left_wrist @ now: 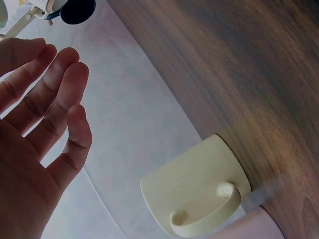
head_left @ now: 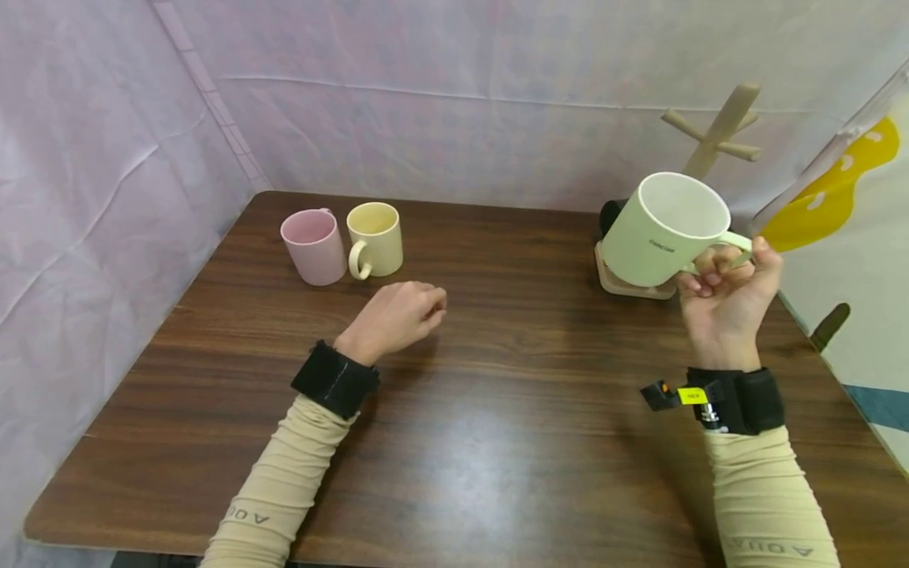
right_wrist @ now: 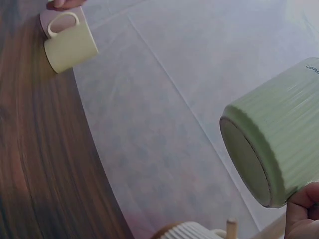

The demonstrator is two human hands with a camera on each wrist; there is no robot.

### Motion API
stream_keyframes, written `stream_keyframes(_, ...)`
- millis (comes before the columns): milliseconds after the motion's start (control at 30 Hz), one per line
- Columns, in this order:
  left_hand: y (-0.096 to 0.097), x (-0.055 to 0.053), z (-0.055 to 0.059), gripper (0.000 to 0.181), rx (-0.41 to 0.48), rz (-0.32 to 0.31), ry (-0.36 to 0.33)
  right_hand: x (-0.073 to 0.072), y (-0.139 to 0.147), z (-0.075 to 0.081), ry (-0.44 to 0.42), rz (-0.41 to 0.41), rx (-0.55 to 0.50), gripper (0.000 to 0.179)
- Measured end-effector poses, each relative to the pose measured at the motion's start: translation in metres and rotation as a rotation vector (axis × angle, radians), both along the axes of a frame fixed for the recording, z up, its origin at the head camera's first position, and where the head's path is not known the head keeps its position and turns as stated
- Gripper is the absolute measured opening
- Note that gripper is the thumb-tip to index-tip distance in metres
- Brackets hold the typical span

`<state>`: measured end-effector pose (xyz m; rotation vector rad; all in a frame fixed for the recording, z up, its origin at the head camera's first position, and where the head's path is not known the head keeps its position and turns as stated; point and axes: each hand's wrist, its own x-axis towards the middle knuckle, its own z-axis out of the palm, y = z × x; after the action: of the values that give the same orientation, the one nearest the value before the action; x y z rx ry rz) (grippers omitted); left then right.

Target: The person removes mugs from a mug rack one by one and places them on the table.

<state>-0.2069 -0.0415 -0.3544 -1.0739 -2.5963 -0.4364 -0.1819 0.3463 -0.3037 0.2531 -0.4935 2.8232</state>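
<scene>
My right hand (head_left: 731, 304) grips the handle of a light green mug (head_left: 642, 244), which is raised at the right in the head view. The mug's open top faces up toward the head camera, and its underside shows in the right wrist view. Behind it stands a wooden mug rack (head_left: 720, 130), its lower part partly hidden. Over the table left of centre, my left hand (head_left: 394, 315) holds nothing, its fingers loosely bent. Just beyond that hand, a yellow mug (head_left: 383, 244) stands upright beside a pink mug (head_left: 317, 251).
A dark mug (left_wrist: 78, 11) hangs by the rack in the left wrist view. Low in the right wrist view, a white ribbed mug (right_wrist: 192, 231) shows near a wooden peg (right_wrist: 231, 228). Pale cloth (head_left: 426, 102) hangs behind the brown wooden table (head_left: 497, 379).
</scene>
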Motion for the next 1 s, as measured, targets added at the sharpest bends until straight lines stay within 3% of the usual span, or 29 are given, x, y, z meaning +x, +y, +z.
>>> stream_keyframes(400, 0.002, 0.001, 0.003, 0.006, 0.057, -0.025, -0.012, -0.001, -0.02, -0.004, 0.019, 0.079, 0.023, 0.048)
stream_keyframes(633, 0.005, 0.002, 0.005, 0.01, 0.075, -0.037, -0.003, 0.002, -0.036, -0.009, 0.029, 0.048, 0.162, 0.048)
stream_keyframes(833, 0.007, 0.003, 0.006, 0.01, 0.095, -0.056, -0.013, 0.004, -0.047, -0.015, -0.013, 0.04, 0.247, 0.047)
stream_keyframes(1000, 0.009, 0.005, 0.008, 0.011, 0.107, -0.081, 0.026, 0.004, -0.055, -0.019, -0.021, 0.05, 0.289, 0.045)
